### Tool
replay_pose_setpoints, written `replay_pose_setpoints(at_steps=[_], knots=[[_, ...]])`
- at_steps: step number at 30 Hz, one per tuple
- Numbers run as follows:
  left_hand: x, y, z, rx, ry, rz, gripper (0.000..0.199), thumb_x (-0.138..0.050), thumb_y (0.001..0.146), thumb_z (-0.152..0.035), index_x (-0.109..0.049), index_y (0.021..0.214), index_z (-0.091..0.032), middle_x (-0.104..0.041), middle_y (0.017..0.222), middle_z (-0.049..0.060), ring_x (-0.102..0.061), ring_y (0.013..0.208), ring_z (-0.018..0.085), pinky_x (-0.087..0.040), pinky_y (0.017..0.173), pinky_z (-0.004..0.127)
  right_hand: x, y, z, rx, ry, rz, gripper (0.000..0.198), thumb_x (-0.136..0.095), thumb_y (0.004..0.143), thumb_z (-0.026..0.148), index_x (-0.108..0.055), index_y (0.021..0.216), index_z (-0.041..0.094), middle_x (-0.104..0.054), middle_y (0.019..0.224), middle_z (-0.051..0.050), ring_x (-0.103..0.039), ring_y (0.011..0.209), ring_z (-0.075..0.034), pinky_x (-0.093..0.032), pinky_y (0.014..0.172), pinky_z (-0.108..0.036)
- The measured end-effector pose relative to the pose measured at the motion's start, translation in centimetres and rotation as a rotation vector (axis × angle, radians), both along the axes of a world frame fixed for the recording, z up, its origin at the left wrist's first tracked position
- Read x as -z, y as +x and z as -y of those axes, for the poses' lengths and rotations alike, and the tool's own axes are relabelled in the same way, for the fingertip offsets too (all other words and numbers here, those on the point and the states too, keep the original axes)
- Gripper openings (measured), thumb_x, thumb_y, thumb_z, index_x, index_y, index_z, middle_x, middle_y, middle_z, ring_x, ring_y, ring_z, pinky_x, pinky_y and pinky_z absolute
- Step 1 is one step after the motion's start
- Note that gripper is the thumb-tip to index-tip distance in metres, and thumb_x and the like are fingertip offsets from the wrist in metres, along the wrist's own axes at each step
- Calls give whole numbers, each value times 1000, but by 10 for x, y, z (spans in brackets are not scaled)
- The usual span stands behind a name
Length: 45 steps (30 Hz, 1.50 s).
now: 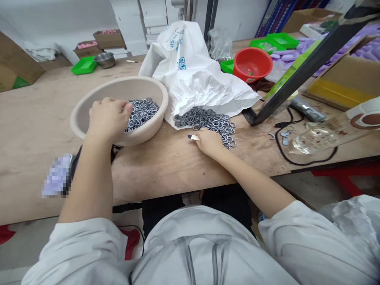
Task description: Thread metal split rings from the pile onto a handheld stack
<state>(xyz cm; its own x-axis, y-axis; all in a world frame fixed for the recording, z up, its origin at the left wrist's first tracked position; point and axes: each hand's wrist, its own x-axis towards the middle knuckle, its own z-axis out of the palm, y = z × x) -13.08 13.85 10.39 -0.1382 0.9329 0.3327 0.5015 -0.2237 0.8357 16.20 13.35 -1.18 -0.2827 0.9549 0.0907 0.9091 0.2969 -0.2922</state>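
Note:
My left hand (109, 118) is over the left part of a beige plastic basin (81, 128), its fingers curled and turned away, so anything in them is hidden. Grey rings (142, 114) lie heaped in the basin, to the right of this hand. On the table, my right hand (210, 141) is closed around a small white tool with a dark slanted tip (193, 137), which points left. More grey rings (218, 122) spill beside that hand from the mouth of a white woven sack (192, 85).
A dark metal post (285, 87) slants up at the right. Beyond it sit a red bowl (252, 65) and a cardboard box (341, 81) near purple pieces. A clear plastic bottle (317, 138) and a black cable (311, 163) lie at right. A pixelated object (56, 176) lies left.

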Motion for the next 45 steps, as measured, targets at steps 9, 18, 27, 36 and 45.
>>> replay_pose_setpoints(at_steps=[9,18,27,36,45], knots=[[86,120,103,553,-503,296,57,-43,91,-65,-68,75,-17,-65,73,8,-59,67,19,-46,65,32,-1,14,81,-229,-448,-1239,36,-59,89,57,-58,86,21,-58,64,3,-56,58,-13,-46,61,-28],[107,169,129,400,-782,983,51,-75,72,-60,-50,66,-16,-43,54,-4,-36,48,6,-29,48,19,6,22,107,-161,-227,-1175,29,-72,82,48,-67,92,22,-62,88,-3,-62,81,-17,-49,76,-31],[109,170,134,380,-702,960,53,-70,76,-63,-46,62,-17,-37,52,-6,-29,46,6,-27,47,20,11,22,107,-50,-178,-1086,39,-51,95,55,-57,77,21,-53,66,2,-50,62,-13,-39,61,-27],[115,164,135,314,-671,970,54,-73,71,-65,-46,66,-19,-37,51,-7,-31,47,7,-30,49,21,0,21,123,-258,-64,-720,40,-47,98,44,-54,67,19,-53,65,0,-50,60,-12,-32,58,-26],[125,144,138,449,-629,792,50,-67,79,-62,-58,66,-15,-57,61,1,-48,54,9,-37,54,23,3,36,31,121,4,-500,42,-55,90,58,-62,74,19,-55,63,0,-50,63,-16,-31,61,-28]])
